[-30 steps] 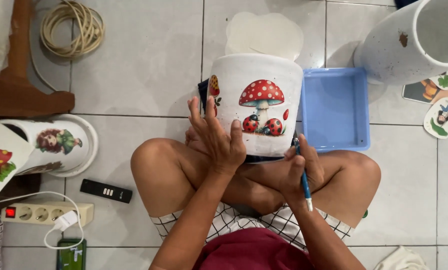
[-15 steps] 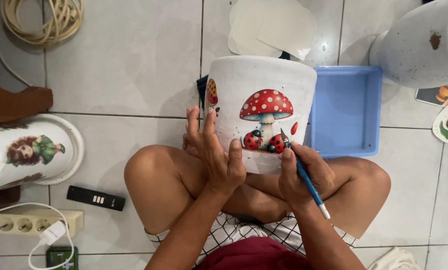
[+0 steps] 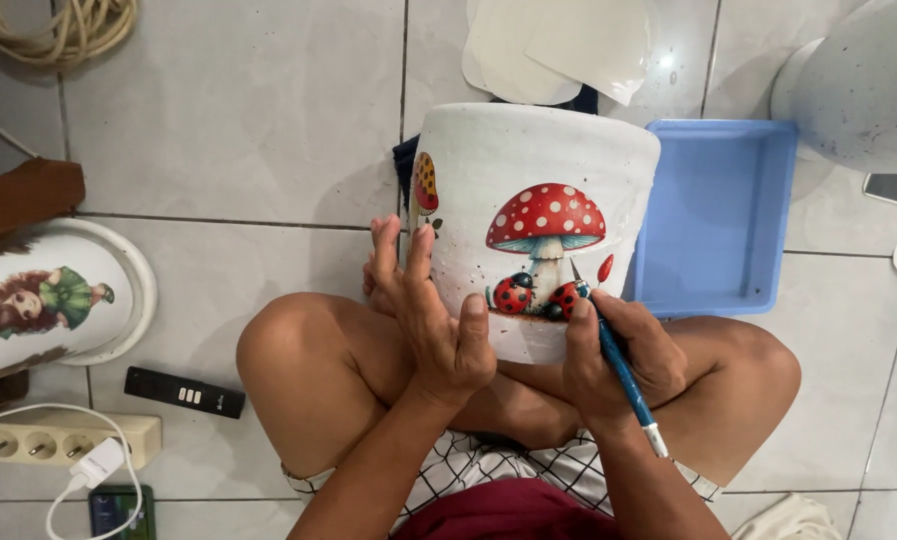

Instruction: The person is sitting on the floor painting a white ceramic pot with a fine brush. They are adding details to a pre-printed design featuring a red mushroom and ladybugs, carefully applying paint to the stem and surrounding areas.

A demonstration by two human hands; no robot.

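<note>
Person wearing white shorts point(image 3: 489, 465) with thin black grid check, dark red top point(image 3: 514, 515) showing at bottom edge. Arms showing bare, no sleeves; left hand point(image 3: 431, 320), right hand point(image 3: 619, 355) wearing no rings; knees showing bare.

Pot's point(image 3: 544, 160) base hidden behind both hands; second pot point(image 3: 39, 300) cut off at floor's left edge; brush point(image 3: 619, 365) tip contact probably indeterminate.

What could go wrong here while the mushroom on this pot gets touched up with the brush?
The white pot lies tilted on the lap, steadied only by the left hand; it could roll and smear the mushroom picture. The right hand guides the brush close to the ladybugs, so a slip might mark them.
</note>
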